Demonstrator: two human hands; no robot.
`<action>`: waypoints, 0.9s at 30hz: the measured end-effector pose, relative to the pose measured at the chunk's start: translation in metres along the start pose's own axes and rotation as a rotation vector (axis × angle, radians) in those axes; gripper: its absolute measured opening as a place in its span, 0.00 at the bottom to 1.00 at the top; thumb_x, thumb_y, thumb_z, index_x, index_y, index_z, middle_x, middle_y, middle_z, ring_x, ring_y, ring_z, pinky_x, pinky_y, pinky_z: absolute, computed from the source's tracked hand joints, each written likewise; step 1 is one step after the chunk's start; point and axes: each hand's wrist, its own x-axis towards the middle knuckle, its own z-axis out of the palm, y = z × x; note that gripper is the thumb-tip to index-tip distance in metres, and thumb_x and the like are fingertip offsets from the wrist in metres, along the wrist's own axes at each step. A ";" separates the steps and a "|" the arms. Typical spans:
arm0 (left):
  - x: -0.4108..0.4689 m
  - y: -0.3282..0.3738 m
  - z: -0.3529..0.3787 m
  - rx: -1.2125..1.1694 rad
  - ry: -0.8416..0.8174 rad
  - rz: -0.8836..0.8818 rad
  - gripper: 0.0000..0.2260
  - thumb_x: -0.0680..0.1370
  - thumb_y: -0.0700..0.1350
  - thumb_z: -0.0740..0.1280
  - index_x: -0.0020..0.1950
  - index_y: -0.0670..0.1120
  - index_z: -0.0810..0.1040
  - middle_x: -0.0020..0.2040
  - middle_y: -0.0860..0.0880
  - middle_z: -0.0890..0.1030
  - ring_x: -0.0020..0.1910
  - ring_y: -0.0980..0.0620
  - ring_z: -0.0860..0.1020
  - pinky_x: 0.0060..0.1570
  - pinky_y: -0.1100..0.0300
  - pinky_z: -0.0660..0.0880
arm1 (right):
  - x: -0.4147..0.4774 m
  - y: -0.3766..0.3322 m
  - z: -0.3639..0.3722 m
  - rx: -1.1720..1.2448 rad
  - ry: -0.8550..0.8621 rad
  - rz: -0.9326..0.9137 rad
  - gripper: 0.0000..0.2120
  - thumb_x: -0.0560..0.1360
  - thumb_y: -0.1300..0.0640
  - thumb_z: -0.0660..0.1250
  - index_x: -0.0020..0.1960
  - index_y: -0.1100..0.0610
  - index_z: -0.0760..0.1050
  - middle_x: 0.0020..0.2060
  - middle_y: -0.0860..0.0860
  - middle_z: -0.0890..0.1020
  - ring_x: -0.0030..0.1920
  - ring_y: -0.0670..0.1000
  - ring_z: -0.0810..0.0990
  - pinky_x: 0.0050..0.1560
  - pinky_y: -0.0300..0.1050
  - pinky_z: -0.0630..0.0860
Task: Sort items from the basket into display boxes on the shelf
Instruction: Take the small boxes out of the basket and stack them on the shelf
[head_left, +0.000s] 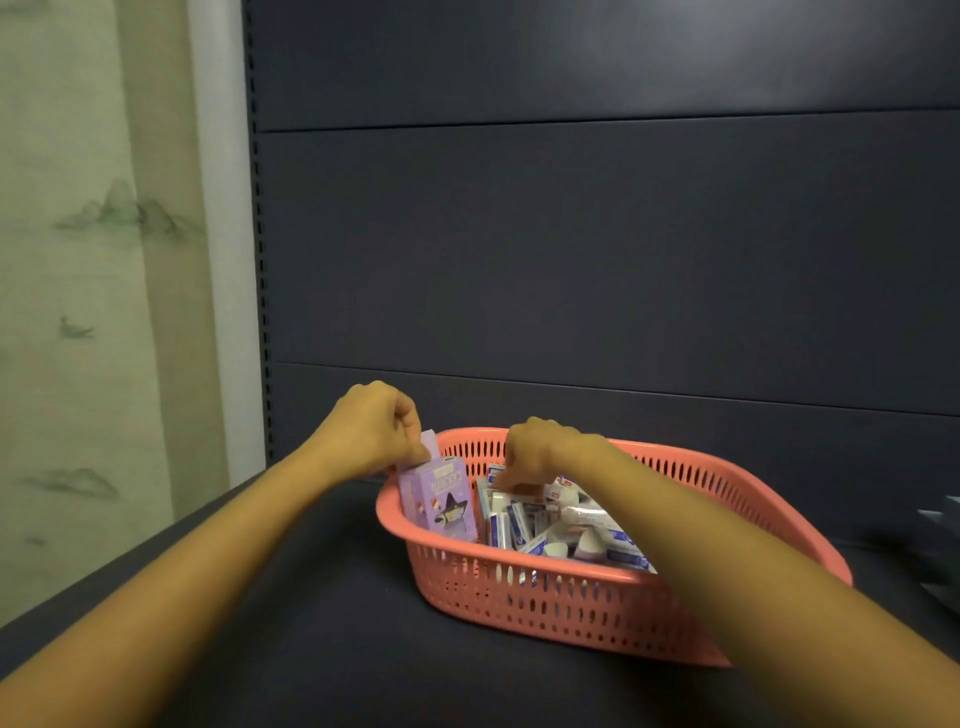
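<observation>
Basket (545, 603) of salmon-pink perforated plastic sits on the dark shelf (311, 623), set at an angle with one corner toward the person, and it holds the goods to be sorted. At its left end a purple box (441, 504) with a cartoon print stands upright against the wall. The rest of the space is filled with a loose heap of small white and blue packets (524, 525) lying every way.

Both hands are at the basket, a little apart from each other. The left hand (371, 431) pinches the raised top flap of the purple box between thumb and curled fingers. The flap is probably the easiest hold on a box wedged against the basket wall, and a pull from there would lift it straight up. The right hand (535, 452) reaches over the far rim with its fingers curled down into the heap, the tips on the packets. I cannot tell whether they have closed on one or are only feeling through the pile.

Behind the basket rises the shelf's dark back panel (571, 234), with a slotted upright at its left edge. A pale grey object (940, 551) shows at the right edge of the view. It may be a display box, but too little shows to say. Nothing appears sorted yet, so the task looks near its start.
</observation>
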 end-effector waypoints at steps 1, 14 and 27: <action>0.001 -0.003 -0.002 -0.034 -0.002 -0.012 0.10 0.67 0.37 0.75 0.33 0.45 0.74 0.29 0.50 0.80 0.29 0.52 0.79 0.35 0.60 0.78 | 0.001 -0.003 0.001 -0.022 -0.004 0.015 0.19 0.75 0.44 0.65 0.58 0.56 0.77 0.54 0.54 0.80 0.49 0.55 0.78 0.52 0.47 0.74; 0.009 -0.017 0.000 -0.170 0.074 0.016 0.09 0.69 0.37 0.74 0.39 0.48 0.75 0.30 0.51 0.81 0.30 0.54 0.81 0.33 0.64 0.78 | 0.031 -0.027 0.015 -0.236 -0.237 0.130 0.16 0.74 0.40 0.60 0.38 0.52 0.69 0.37 0.50 0.73 0.46 0.55 0.71 0.52 0.48 0.66; 0.017 -0.013 -0.007 -0.405 0.155 -0.014 0.04 0.71 0.36 0.73 0.41 0.41 0.79 0.33 0.45 0.82 0.33 0.52 0.79 0.27 0.70 0.76 | -0.004 0.036 -0.017 1.184 -0.059 0.094 0.15 0.78 0.50 0.62 0.58 0.59 0.73 0.47 0.53 0.80 0.47 0.50 0.79 0.50 0.41 0.75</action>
